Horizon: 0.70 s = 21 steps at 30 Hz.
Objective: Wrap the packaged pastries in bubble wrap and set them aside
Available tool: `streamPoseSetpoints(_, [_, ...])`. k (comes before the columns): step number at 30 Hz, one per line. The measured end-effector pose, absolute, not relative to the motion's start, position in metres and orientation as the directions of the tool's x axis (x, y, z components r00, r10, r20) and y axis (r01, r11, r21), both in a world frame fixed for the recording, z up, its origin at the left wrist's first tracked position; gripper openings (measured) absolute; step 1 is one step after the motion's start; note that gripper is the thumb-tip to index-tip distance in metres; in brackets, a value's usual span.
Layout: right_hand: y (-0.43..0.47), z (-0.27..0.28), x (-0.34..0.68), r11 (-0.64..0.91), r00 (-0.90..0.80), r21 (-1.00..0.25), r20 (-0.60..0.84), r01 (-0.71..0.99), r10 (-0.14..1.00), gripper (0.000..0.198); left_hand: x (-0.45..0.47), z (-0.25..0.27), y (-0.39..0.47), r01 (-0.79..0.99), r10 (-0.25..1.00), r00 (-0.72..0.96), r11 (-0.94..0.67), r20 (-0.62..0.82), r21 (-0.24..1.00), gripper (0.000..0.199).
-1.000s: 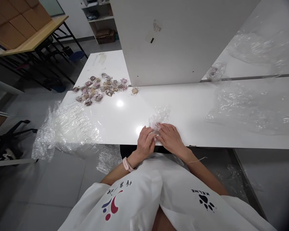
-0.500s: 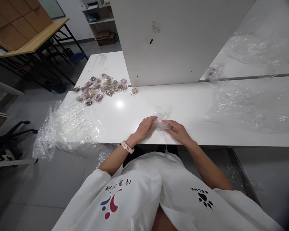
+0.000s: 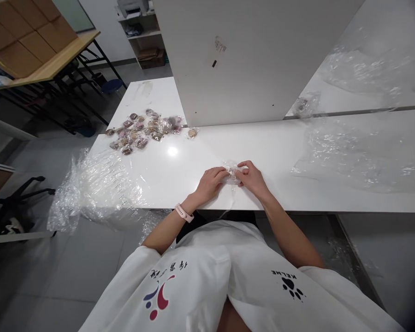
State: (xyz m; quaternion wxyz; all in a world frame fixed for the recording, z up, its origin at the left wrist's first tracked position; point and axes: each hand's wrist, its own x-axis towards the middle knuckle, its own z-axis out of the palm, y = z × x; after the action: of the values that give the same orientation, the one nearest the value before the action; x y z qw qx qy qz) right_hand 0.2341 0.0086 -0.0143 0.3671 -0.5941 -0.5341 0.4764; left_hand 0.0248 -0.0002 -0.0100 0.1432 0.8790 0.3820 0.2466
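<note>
Close to the table's front edge, my two hands meet at a crumpled piece of clear plastic wrap (image 3: pixel 231 177). From the left, my left hand (image 3: pixel 210 184) pinches it with curled fingers. My right hand (image 3: pixel 253 180) grips the other side between thumb and fingertips. What lies inside the plastic, if anything, I cannot make out. A thin clear strip (image 3: pixel 233 197) trails from it toward my body.
Several small wrapped pieces (image 3: pixel 141 131) lie at the back left, with a single one (image 3: pixel 192 133) to their right. Clear plastic bags (image 3: pixel 103 184) hang over the left front edge. More plastic sheeting (image 3: pixel 359 157) covers the right. A white upright panel (image 3: pixel 228 87) stands behind.
My right hand has shifted slightly and changed its grip. The plastic between my hands is more bunched at its far side. Its trailing strip has swung left.
</note>
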Motion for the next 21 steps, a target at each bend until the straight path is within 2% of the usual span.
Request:
streamPoseSetpoints(4, [0.006, -0.015, 0.237, -0.116, -0.075, -0.955, -0.141, 0.273, 0.987, 0.038, 0.019, 0.006, 0.007, 0.598, 0.756, 0.613, -0.633, 0.227, 0.491, 0.039])
streamPoseSetpoints(7, [0.006, -0.018, 0.24, -0.104, -0.136, -0.971, -0.136, 0.216, 0.981, 0.037, 0.026, 0.02, 0.021, 0.568, 0.72, 0.674, -0.647, 0.163, 0.509, 0.054])
streamPoseSetpoints(9, [0.003, -0.019, 0.241, -0.05, -0.142, -0.973, -0.084, 0.227, 0.986, 0.036, 0.03, 0.025, 0.033, 0.545, 0.678, 0.733, -0.638, 0.06, 0.544, 0.065])
streamPoseSetpoints(11, [0.0, -0.021, 0.241, 0.001, -0.108, -0.96, -0.03, 0.28, 0.994, 0.032, 0.032, 0.027, 0.047, 0.545, 0.65, 0.758, -0.576, -0.063, 0.609, 0.067])
streamPoseSetpoints(13, [-0.004, -0.02, 0.241, 0.015, -0.072, -0.94, -0.01, 0.341, 0.997, 0.029, 0.032, 0.027, 0.057, 0.545, 0.656, 0.744, -0.485, -0.127, 0.684, 0.062])
streamPoseSetpoints(16, [-0.006, -0.013, 0.241, 0.01, -0.046, -0.888, -0.013, 0.459, 0.999, 0.032, 0.03, 0.027, 0.066, 0.533, 0.693, 0.707, -0.393, -0.14, 0.749, 0.047])
streamPoseSetpoints(19, [-0.001, -0.001, 0.239, 0.141, -0.032, -0.789, 0.152, 0.598, 0.988, 0.043, 0.03, 0.025, 0.067, 0.529, 0.707, 0.696, -0.386, -0.126, 0.756, 0.03])
streamPoseSetpoints(21, [0.008, 0.007, 0.237, 0.264, -0.079, -0.76, 0.271, 0.594, 0.959, 0.031, 0.03, 0.022, 0.066, 0.532, 0.723, 0.684, -0.4, -0.101, 0.746, 0.023])
